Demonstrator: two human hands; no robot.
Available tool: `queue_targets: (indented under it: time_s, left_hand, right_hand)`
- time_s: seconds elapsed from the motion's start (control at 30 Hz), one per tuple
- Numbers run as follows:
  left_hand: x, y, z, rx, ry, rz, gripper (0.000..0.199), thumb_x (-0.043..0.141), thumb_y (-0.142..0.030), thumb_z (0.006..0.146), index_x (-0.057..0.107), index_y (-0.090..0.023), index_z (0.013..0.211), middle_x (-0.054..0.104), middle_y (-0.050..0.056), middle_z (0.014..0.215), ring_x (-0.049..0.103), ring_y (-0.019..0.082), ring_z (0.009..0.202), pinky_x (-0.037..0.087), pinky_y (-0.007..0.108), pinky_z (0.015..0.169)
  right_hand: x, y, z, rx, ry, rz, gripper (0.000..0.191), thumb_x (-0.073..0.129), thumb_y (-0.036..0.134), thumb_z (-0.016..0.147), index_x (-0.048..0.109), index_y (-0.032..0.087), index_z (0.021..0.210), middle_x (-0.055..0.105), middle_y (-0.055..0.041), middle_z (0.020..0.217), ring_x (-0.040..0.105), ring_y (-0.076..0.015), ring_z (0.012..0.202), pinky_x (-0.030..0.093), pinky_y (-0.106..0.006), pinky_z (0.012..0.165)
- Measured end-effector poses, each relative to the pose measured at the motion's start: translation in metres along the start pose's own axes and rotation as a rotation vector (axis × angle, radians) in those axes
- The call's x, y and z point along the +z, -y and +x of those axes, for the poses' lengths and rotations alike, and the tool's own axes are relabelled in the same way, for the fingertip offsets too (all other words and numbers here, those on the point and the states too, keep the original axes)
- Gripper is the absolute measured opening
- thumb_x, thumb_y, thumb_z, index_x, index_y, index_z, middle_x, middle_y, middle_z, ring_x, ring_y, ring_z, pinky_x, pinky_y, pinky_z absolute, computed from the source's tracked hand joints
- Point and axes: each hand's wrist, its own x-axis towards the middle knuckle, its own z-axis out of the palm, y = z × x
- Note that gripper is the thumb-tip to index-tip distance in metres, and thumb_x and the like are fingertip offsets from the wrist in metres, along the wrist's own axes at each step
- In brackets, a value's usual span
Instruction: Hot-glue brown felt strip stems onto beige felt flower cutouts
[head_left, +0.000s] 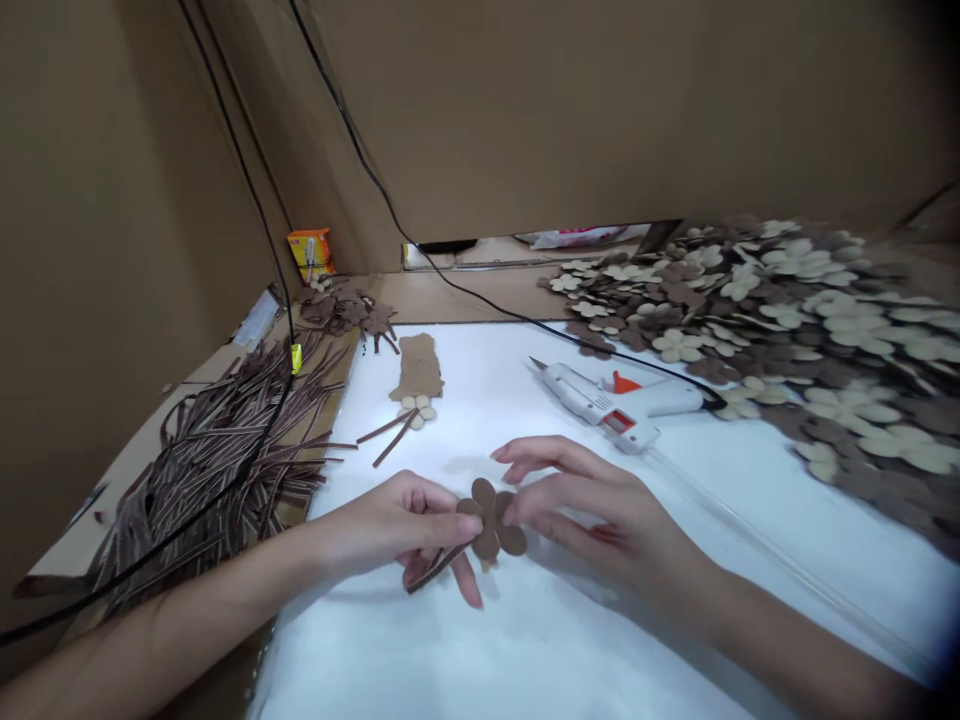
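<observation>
Your left hand (382, 525) and right hand (592, 510) are close together, fingertips pinching a brown flower cutout (489, 520) right between them, with a dark strip (435, 570) trailing from it below your left hand. Only a pale flower (416, 410) and two loose strips (394, 435) lie ready beyond your hands; the big heap of flowers (795, 340) off to your right and the pile of strips (210, 470) on your left look barely touched, and a glue gun (600, 395) lies just beyond your right hand

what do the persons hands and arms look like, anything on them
Both arms are bare, with no sleeve on the left forearm or right forearm. The left hand and right hand wear no gloves, and no ring, watch or bracelet shows. The fingernails look smooth and rounded.
</observation>
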Motion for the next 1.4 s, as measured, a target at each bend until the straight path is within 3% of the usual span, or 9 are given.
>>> queue_targets:
  time_s: [0.13, 0.23, 0.33, 0.57, 0.7, 0.87, 1.07, 1.3, 1.4]
  left_hand:
    - [-0.001, 0.002, 0.0, 0.03, -0.061, 0.053, 0.035, 0.055, -0.043, 0.081, 0.067, -0.01, 0.083, 0.072, 0.009, 0.077, 0.034, 0.002, 0.032, 0.021, 0.019, 0.035]
    - [0.001, 0.003, 0.0, 0.052, -0.106, 0.064, 0.034, 0.058, -0.043, 0.079, 0.068, -0.01, 0.082, 0.072, 0.009, 0.077, 0.032, 0.001, 0.031, 0.019, 0.019, 0.033]
    - [0.004, 0.004, 0.001, 0.098, -0.138, 0.054, 0.03, 0.062, -0.04, 0.076, 0.07, -0.011, 0.077, 0.071, 0.006, 0.075, 0.03, 0.0, 0.03, 0.017, 0.019, 0.031]
    - [0.011, 0.003, -0.001, 0.017, -0.246, 0.155, 0.029, 0.067, -0.039, 0.07, 0.073, -0.012, 0.077, 0.059, -0.001, 0.056, 0.03, 0.001, 0.032, 0.02, 0.018, 0.031]
    - [0.01, 0.003, 0.0, -0.016, -0.212, 0.227, 0.03, 0.064, -0.041, 0.073, 0.072, -0.013, 0.081, 0.058, -0.002, 0.058, 0.031, 0.001, 0.032, 0.02, 0.017, 0.03]
    - [0.008, -0.001, 0.0, -0.04, -0.148, 0.231, 0.028, 0.065, -0.037, 0.074, 0.07, -0.013, 0.088, 0.042, -0.008, 0.047, 0.03, 0.001, 0.032, 0.021, 0.015, 0.03]
    - [0.013, -0.011, -0.004, 0.001, -0.175, 0.117, 0.027, 0.05, -0.036, 0.085, 0.062, -0.014, 0.094, 0.063, 0.002, 0.082, 0.027, -0.004, 0.028, 0.013, 0.015, 0.027]
    - [0.01, -0.008, -0.002, -0.044, -0.088, 0.194, 0.024, 0.051, -0.034, 0.084, 0.06, -0.015, 0.097, 0.068, 0.008, 0.096, 0.032, -0.003, 0.027, 0.019, 0.013, 0.026]
    - [0.01, -0.004, -0.002, -0.051, -0.083, 0.212, 0.026, 0.05, -0.037, 0.084, 0.058, -0.014, 0.092, 0.07, 0.007, 0.085, 0.03, -0.001, 0.026, 0.017, 0.015, 0.026]
  right_hand:
    - [0.0, 0.004, 0.003, 0.181, 0.019, 0.108, 0.023, 0.04, 0.023, 0.09, 0.064, 0.025, 0.087, 0.061, -0.0056, 0.106, 0.061, -0.0163, 0.089, 0.051, -0.027, 0.073]
    - [0.005, 0.011, 0.005, 0.477, 0.056, 0.369, 0.024, 0.04, 0.034, 0.091, 0.057, 0.027, 0.107, 0.061, -0.0057, 0.109, 0.061, -0.0183, 0.092, 0.051, -0.03, 0.074]
    - [0.014, 0.013, 0.005, 0.606, 0.054, 0.625, 0.033, 0.049, 0.037, 0.087, 0.048, 0.026, 0.118, 0.062, -0.006, 0.104, 0.063, -0.0181, 0.087, 0.05, -0.033, 0.076]
    - [0.019, 0.009, 0.006, 0.657, -0.063, 0.677, 0.027, 0.063, 0.037, 0.077, 0.06, 0.018, 0.096, 0.067, -0.0056, 0.086, 0.064, -0.0174, 0.076, 0.051, -0.032, 0.072]
    - [0.014, 0.007, 0.006, 0.686, -0.112, 0.628, 0.03, 0.064, 0.039, 0.075, 0.06, 0.017, 0.095, 0.068, -0.0073, 0.091, 0.064, -0.0207, 0.085, 0.05, -0.035, 0.078]
    - [0.01, 0.005, 0.005, 0.688, -0.094, 0.628, 0.03, 0.063, 0.037, 0.077, 0.06, 0.016, 0.098, 0.069, -0.0076, 0.091, 0.065, -0.0201, 0.083, 0.05, -0.035, 0.077]
    - [0.006, 0.008, 0.009, 0.621, -0.062, 0.685, 0.024, 0.061, 0.033, 0.079, 0.063, 0.017, 0.097, 0.07, -0.006, 0.091, 0.065, -0.0181, 0.084, 0.049, -0.032, 0.078]
    - [0.005, 0.0, 0.008, 0.672, -0.122, 0.699, 0.031, 0.066, 0.036, 0.075, 0.064, 0.016, 0.099, 0.07, -0.0088, 0.097, 0.065, -0.0222, 0.091, 0.047, -0.038, 0.085]
    - [0.004, -0.001, 0.007, 0.639, -0.115, 0.738, 0.032, 0.065, 0.037, 0.076, 0.064, 0.017, 0.101, 0.069, -0.0087, 0.099, 0.064, -0.0221, 0.094, 0.046, -0.037, 0.086]
